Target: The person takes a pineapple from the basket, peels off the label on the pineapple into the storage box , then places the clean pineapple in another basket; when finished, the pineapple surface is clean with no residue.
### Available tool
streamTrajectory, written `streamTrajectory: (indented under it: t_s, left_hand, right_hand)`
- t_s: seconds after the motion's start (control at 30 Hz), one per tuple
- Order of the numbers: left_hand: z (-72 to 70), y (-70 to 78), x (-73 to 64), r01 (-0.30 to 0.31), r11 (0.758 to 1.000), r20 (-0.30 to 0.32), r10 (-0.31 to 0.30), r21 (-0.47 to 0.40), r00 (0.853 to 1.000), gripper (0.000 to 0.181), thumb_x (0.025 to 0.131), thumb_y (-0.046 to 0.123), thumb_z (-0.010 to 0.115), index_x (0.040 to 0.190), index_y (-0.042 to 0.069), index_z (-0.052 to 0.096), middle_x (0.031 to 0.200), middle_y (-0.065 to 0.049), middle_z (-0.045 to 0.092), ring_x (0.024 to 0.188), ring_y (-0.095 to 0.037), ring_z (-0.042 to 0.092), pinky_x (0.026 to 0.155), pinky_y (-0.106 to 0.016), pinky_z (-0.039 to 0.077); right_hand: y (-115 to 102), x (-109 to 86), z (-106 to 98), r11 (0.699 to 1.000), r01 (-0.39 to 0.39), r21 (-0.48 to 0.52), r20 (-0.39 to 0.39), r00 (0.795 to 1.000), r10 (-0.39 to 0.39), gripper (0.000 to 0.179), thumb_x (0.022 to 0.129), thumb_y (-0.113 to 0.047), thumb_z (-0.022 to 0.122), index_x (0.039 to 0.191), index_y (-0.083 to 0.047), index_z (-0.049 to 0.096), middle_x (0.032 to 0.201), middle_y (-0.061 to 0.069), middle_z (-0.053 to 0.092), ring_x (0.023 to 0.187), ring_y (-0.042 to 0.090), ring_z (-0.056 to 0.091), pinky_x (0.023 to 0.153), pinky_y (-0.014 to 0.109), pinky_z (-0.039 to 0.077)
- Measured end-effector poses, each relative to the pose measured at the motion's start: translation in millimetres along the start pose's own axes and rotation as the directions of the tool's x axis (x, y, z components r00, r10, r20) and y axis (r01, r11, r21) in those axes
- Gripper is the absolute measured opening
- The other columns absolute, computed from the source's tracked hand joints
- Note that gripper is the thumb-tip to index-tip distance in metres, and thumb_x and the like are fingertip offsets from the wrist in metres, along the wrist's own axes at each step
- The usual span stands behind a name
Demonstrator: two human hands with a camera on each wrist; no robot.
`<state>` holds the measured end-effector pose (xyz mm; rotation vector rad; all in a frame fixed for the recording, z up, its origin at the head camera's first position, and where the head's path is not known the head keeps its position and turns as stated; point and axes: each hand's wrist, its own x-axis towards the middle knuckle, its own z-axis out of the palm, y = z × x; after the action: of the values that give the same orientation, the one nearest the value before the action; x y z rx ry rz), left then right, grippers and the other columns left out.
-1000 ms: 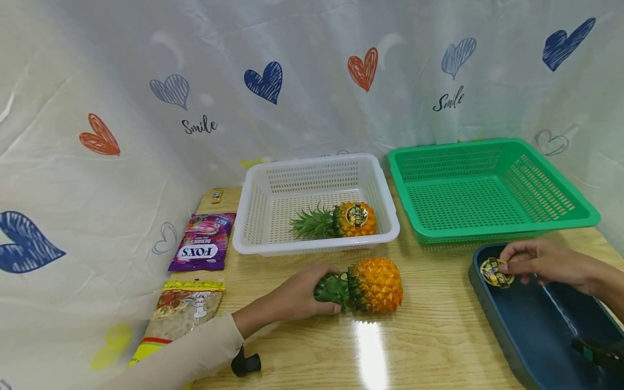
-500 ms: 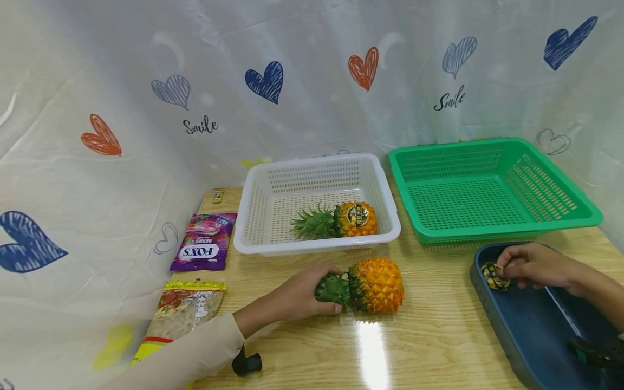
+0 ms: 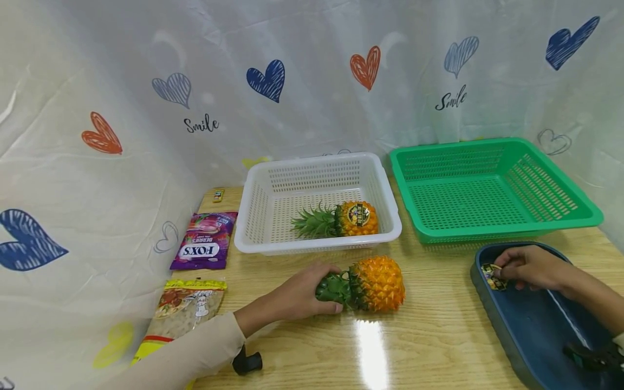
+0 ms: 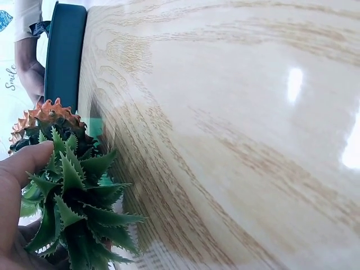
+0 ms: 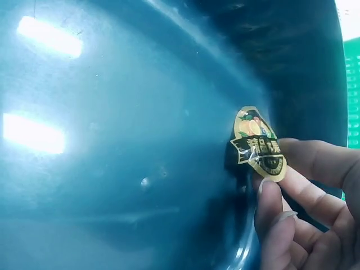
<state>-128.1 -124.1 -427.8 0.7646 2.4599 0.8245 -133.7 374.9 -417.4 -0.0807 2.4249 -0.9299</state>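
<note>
My left hand grips the green leafy crown of a pineapple lying on the table, its orange body toward the right. The left wrist view shows the thumb against the spiky leaves. Over the far end of a dark blue tray, my right hand pinches a black and gold sticker between thumb and fingers. A second pineapple, with a similar round sticker on it, lies in the white basket.
A green basket stands behind the blue tray. At the left lie a purple candy bag, a yellow-topped food packet and a small yellow item. A black object sits by the left sleeve. Patterned curtain closes the back.
My right hand has moved slightly lower into the tray's far end, bringing the sticker down and turning it. The left hand and its pineapple have stayed in place.
</note>
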Motion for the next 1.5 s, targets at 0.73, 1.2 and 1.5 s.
streamTrajectory:
  t_s: [0.73, 1.2, 1.5]
  left_hand:
    - [-1.0, 0.5, -0.5, -0.002, 1.000, 0.006, 0.002, -0.008, 1.000, 0.071, 0.088, 0.053, 0.073, 0.147, 0.025, 0.045, 0.137, 0.000, 0.050, 0.108, -0.014, 0.056, 0.084, -0.034, 0.049]
    - [-2.0, 2.0, -0.6, -0.001, 1.000, 0.007, 0.001, -0.009, 1.000, 0.073, 0.087, 0.055, 0.073, 0.147, 0.024, 0.046, 0.140, -0.001, 0.050, 0.110, -0.013, 0.056, 0.085, -0.033, 0.049]
    - [-1.4, 1.3, 0.7, -0.017, 1.000, -0.006, 0.017, -0.010, 1.000, 0.071, 0.086, 0.053, 0.075, 0.145, 0.024, 0.047, 0.131, 0.001, 0.055, 0.103, -0.011, 0.057, 0.082, -0.030, 0.050]
  right_hand:
    - [0, -9.7, -8, 0.999, -0.015, -0.037, 0.032, 0.999, 0.016, 0.064, 0.101, -0.033, 0.061, 0.141, 0.014, 0.042, 0.117, 0.016, 0.068, 0.082, 0.019, 0.065, 0.059, 0.034, 0.051]
    - [-35, -29.1, -11, 0.960, 0.255, -0.115, -0.152, 0.951, -0.270, 0.047, 0.099, -0.020, 0.066, 0.140, -0.004, 0.051, 0.110, -0.004, 0.066, 0.069, 0.015, 0.063, 0.056, 0.030, 0.046]
    - [-80, -31.1, 17, 0.903, 0.427, -0.033, -0.189, 0.885, -0.426, 0.036, 0.095, -0.010, 0.069, 0.130, -0.014, 0.059, 0.113, -0.011, 0.065, 0.081, 0.014, 0.066, 0.061, 0.029, 0.048]
